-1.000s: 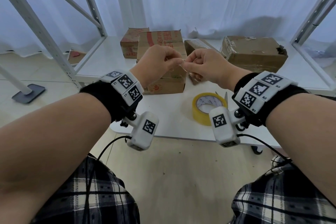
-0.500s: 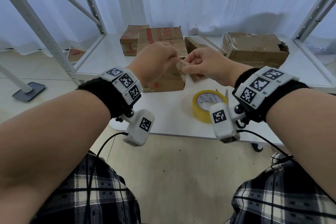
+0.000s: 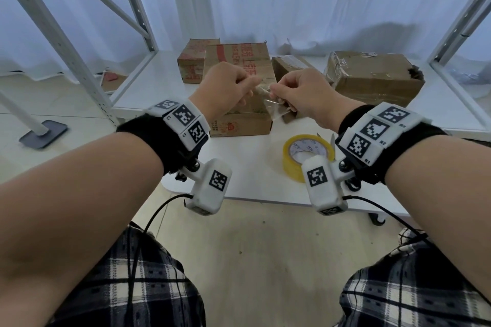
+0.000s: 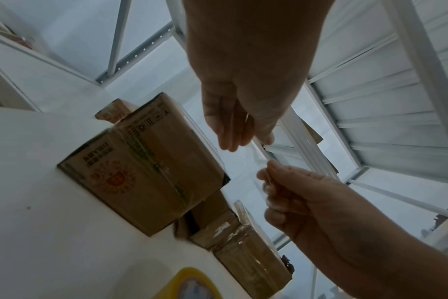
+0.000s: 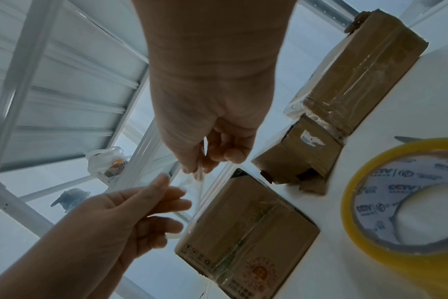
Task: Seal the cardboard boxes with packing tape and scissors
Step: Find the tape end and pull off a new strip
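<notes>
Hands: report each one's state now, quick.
Left hand: fingers pinch one end of the clear, crumpled strip of packing tape.
Right hand: fingers pinch the strip's other end.

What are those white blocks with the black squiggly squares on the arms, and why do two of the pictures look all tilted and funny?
Those blocks are small cameras strapped to a person's wrists, and the squares are markers. No robot here, just two bare hands.

The big picture comes from a camera on the person's head, looking down. The two tilted ones come from the wrist cameras, looking along each hand at the fingers.

The left hand and right hand are pinching a crumpled piece of clear tape between them, up above the white table.

On the table lie a yellow tape roll, scissors mostly hidden behind the right wrist, and brown cardboard boxes. The nearest is the printed box.
</notes>
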`<state>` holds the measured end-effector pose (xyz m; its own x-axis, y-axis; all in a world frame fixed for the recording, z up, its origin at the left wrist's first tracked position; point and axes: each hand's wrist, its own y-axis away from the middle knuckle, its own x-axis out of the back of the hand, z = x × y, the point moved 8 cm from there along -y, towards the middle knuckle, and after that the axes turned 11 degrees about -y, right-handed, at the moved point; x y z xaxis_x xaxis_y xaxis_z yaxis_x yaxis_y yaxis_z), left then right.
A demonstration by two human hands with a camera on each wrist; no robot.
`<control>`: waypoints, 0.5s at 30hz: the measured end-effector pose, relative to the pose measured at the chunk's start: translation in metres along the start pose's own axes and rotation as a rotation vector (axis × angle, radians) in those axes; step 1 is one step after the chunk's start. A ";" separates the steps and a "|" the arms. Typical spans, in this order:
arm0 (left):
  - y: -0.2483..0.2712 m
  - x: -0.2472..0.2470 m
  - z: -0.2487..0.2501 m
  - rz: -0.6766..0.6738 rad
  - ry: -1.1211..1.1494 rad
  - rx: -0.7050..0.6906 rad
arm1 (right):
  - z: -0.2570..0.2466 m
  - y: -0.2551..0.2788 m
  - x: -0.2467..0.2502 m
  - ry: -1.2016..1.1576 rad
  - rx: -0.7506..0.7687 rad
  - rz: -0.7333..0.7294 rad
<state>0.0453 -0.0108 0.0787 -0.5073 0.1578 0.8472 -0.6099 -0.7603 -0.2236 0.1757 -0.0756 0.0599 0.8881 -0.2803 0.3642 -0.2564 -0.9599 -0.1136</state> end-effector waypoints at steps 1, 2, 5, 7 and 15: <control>-0.001 0.002 0.001 0.030 -0.020 0.010 | -0.001 0.000 -0.001 0.014 0.004 0.003; -0.001 0.005 0.002 0.059 -0.026 0.013 | -0.002 0.000 -0.002 0.031 0.003 0.000; 0.002 0.006 0.013 0.053 -0.018 -0.070 | -0.002 0.003 -0.009 0.077 -0.002 -0.056; 0.005 -0.001 0.019 -0.034 -0.019 -0.124 | -0.005 0.005 -0.014 0.101 0.015 -0.105; 0.003 -0.002 0.018 -0.007 -0.140 -0.178 | -0.005 0.003 -0.020 0.221 -0.019 -0.165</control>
<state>0.0556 -0.0252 0.0847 -0.4209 0.0649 0.9048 -0.7175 -0.6341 -0.2883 0.1556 -0.0735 0.0566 0.8142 -0.1131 0.5694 -0.1244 -0.9920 -0.0192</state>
